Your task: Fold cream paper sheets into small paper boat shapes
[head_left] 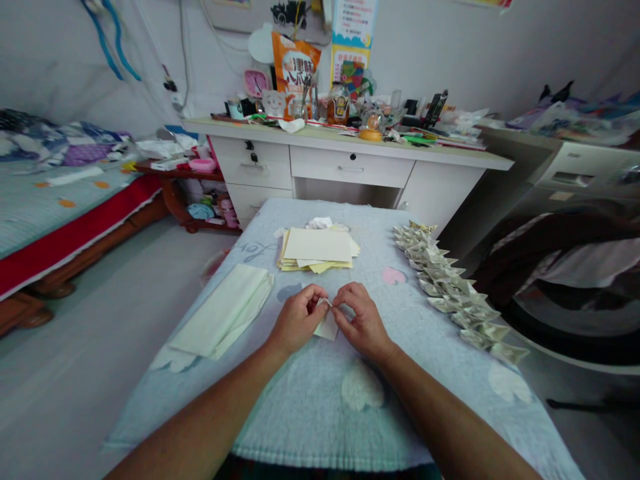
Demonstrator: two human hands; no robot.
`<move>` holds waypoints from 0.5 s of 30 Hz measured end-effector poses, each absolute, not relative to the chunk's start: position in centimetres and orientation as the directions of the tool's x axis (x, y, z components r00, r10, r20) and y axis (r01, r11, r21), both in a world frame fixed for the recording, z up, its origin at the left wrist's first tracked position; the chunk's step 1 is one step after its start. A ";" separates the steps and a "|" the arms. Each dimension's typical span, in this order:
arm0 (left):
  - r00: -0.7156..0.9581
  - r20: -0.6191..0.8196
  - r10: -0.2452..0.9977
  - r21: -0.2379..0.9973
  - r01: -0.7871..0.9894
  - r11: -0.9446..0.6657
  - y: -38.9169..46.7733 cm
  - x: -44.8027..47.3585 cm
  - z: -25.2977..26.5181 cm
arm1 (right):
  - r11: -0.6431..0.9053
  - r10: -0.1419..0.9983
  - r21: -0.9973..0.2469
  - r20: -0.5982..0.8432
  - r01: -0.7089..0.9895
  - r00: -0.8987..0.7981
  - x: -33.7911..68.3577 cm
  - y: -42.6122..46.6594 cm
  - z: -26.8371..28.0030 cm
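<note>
Between my two hands is a small piece of pale paper (327,327), partly folded, its top edge pinched at the fingertips. My left hand (299,317) grips the paper's upper left with thumb and index finger. From the other side, my right hand (364,321) pinches the upper right edge, its fingers curled. Just beyond my hands lies a stack of cream and yellow paper sheets (320,245). To the left rests a folded pale green cloth or sheet (220,312). Along the right side runs a row of several folded paper pieces (445,280) with pointed tips.
A light blue patterned cloth (300,407) covers the table. Behind stands a white desk (350,163) crowded with jars, an orange bag (295,73) and a pink clock (256,83). A bed (75,220) is at left, a front-loading washing machine (575,193) at right.
</note>
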State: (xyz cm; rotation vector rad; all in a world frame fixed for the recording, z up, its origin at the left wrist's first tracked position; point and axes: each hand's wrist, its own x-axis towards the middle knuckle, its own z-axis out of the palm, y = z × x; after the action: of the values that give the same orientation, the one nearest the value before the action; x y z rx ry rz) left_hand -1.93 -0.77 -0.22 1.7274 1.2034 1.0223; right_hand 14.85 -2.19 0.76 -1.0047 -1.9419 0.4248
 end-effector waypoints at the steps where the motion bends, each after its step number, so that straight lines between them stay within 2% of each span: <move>1: 0.224 0.184 0.957 0.906 0.339 -0.253 -0.8 -1.9 -0.2 | 0.625 0.774 -0.606 0.563 0.492 -0.290 14.8 -2.2 0.8; 6: 0.222 0.198 0.955 0.885 0.378 -0.271 -0.9 -1.8 0.1 | 0.648 0.753 -0.572 0.583 0.503 -0.306 14.8 -2.3 0.8; 15: 0.219 0.209 0.953 0.881 0.381 -0.281 -0.7 -1.7 -0.5 | 0.533 0.843 -0.746 0.509 0.399 -0.176 15.0 -2.2 1.0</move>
State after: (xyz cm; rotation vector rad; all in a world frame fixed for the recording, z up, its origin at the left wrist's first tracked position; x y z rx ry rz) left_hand -1.71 -0.75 -0.50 1.7895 1.2403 1.0292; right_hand 15.02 -2.15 0.98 -1.0353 -1.7835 0.5615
